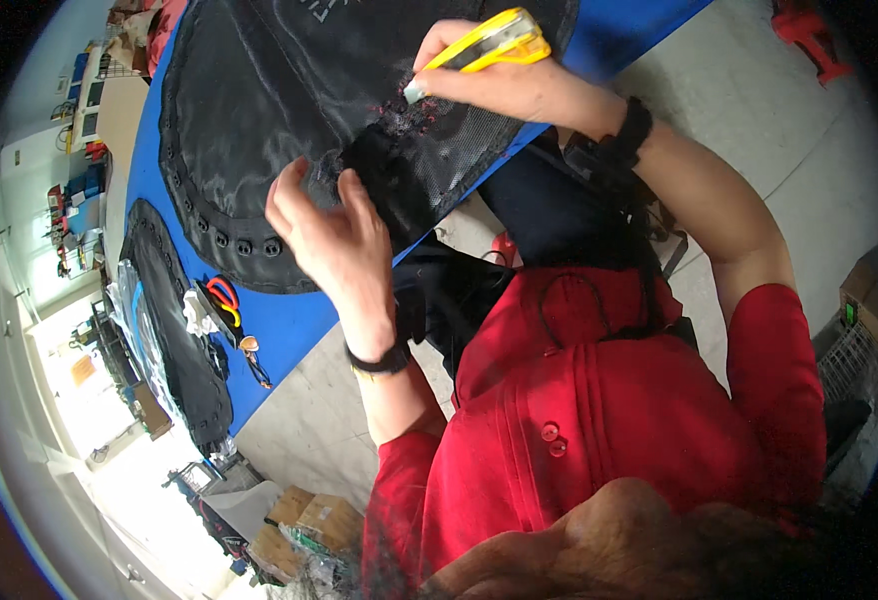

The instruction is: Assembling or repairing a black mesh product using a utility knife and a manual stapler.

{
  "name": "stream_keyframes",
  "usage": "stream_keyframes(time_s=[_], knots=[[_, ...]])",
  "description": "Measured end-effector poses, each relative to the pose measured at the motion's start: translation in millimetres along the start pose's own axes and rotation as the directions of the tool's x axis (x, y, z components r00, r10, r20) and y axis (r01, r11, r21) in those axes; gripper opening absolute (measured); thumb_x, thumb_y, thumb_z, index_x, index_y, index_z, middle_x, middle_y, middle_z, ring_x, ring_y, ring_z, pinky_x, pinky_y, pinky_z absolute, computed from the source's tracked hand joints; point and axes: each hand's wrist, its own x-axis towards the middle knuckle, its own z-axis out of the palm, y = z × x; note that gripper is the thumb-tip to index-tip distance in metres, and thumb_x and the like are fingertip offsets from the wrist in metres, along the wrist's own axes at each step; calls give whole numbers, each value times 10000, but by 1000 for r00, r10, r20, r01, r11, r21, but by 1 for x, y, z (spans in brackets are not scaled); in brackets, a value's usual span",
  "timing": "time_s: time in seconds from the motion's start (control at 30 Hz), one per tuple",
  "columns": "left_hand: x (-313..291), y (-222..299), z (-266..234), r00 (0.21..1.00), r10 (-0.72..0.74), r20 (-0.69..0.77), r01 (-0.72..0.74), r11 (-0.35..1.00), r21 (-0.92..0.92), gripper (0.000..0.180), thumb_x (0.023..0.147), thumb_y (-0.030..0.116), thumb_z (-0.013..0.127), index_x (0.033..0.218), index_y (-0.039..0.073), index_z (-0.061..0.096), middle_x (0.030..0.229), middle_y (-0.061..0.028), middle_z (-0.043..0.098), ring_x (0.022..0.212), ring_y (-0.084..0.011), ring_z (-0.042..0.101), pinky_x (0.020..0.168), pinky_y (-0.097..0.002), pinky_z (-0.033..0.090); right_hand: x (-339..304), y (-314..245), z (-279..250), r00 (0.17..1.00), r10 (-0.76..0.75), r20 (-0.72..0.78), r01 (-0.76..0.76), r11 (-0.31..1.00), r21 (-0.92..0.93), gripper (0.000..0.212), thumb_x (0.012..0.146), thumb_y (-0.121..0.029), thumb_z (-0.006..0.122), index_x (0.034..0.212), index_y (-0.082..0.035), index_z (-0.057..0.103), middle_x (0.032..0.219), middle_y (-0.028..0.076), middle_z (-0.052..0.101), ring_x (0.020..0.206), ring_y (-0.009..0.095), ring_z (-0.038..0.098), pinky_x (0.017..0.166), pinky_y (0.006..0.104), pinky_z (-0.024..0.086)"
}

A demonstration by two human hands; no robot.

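A large rounded black fabric piece, edged with several black eyelets or snaps, lies over the blue tabletop. My right hand grips a yellow utility knife, its grey tip angled down at the cloth. Just under that tip is a frayed patch with loose dark and reddish bits. My left hand rests on the fabric to the left of the patch, thumb and fingers spread apart. Black fluffy material lies between the left fingertips and the patch.
A second black eyelet-edged piece lies on the blue table at the left. Orange-and-yellow-handled scissors and small items sit beside it. Cardboard boxes stand on the floor at lower left. A red metal object is at upper right.
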Motion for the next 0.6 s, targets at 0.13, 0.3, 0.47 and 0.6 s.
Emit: stream_keyframes(time_s=[0.13,0.3,0.47,0.6], knots=[[-18,54,-53,881,-105,462,405,673,-620,85,955,-43,590,1013,12,620,971,-71,642,662,-61,553,530,-211,441,1,19,-16,992,-11,-127,25,993,114,158,941,-259,701,966,-103,700,783,-15,650,686,58,607,592,214,491],[-9,75,-57,629,748,213,78,212,-974,81,810,-50,699,881,-22,726,832,-220,672,566,-218,655,462,-313,530,0,3,-24,992,-14,-123,47,963,264,201,951,-287,701,992,-91,723,771,-16,657,674,40,603,567,177,485],[-9,82,-52,595,780,192,257,41,-966,411,813,-51,695,1209,51,725,935,-135,629,592,-170,635,452,-242,497,3,-1,-32,995,102,5,-96,920,381,150,993,-224,644,1015,-76,665,829,-17,637,720,59,591,617,206,484],[11,94,-60,513,795,323,292,193,-937,498,758,-72,720,1211,135,741,925,-113,610,542,-126,588,424,-217,471,4,6,-36,996,85,40,-94,882,462,143,993,-207,640,1012,-67,662,812,-17,633,701,58,586,600,200,478]])
